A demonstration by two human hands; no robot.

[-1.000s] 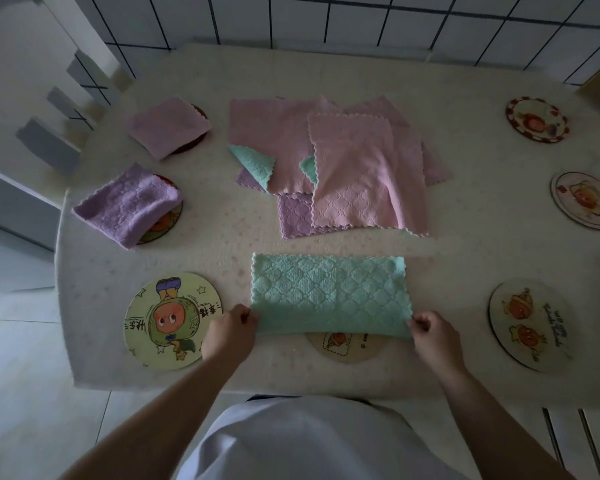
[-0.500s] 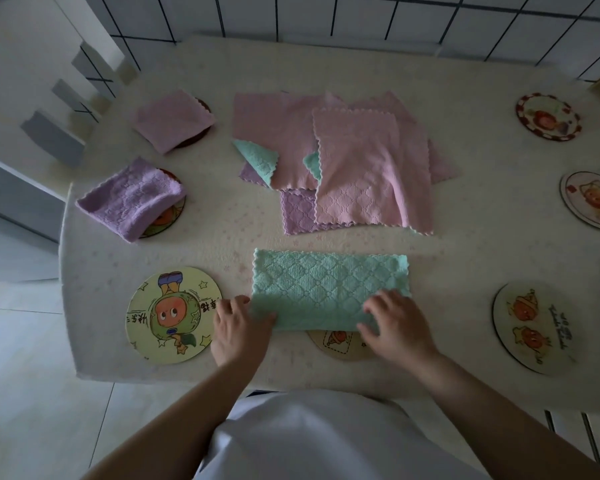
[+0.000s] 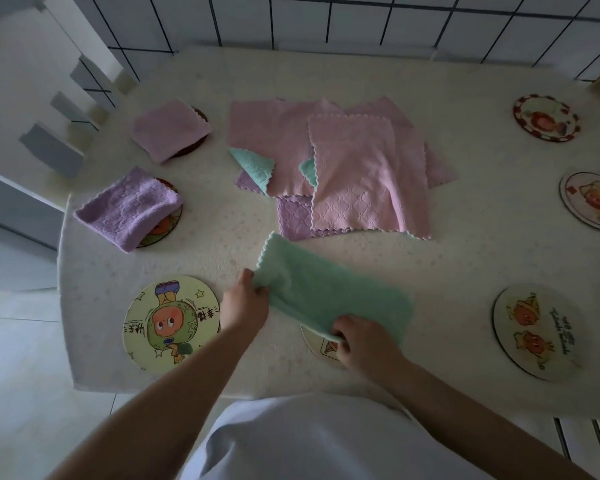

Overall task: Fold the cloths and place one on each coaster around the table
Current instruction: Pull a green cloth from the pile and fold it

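A green cloth [image 3: 329,292], folded into a long strip, lies slanted near the table's front edge. My left hand [image 3: 245,303] pinches its left end. My right hand [image 3: 362,339] grips its near edge over a small coaster [image 3: 317,346] that the cloth partly hides. A round cartoon coaster [image 3: 170,322] lies bare to the left. Two folded purple cloths [image 3: 130,207] [image 3: 170,129] each rest on a coaster at the left. A pile of unfolded pink, purple and green cloths [image 3: 354,168] lies in the middle.
Three more bare coasters lie along the right side [image 3: 537,332] [image 3: 591,200] [image 3: 546,117]. The table [image 3: 465,258] has a pale cover, and its front edge is close to my body. A tiled wall runs behind it.
The green strip lay flat and straight before. Both hands have shifted their grip and the strip now sits turned at a slant, its left end swung away from me and raised.
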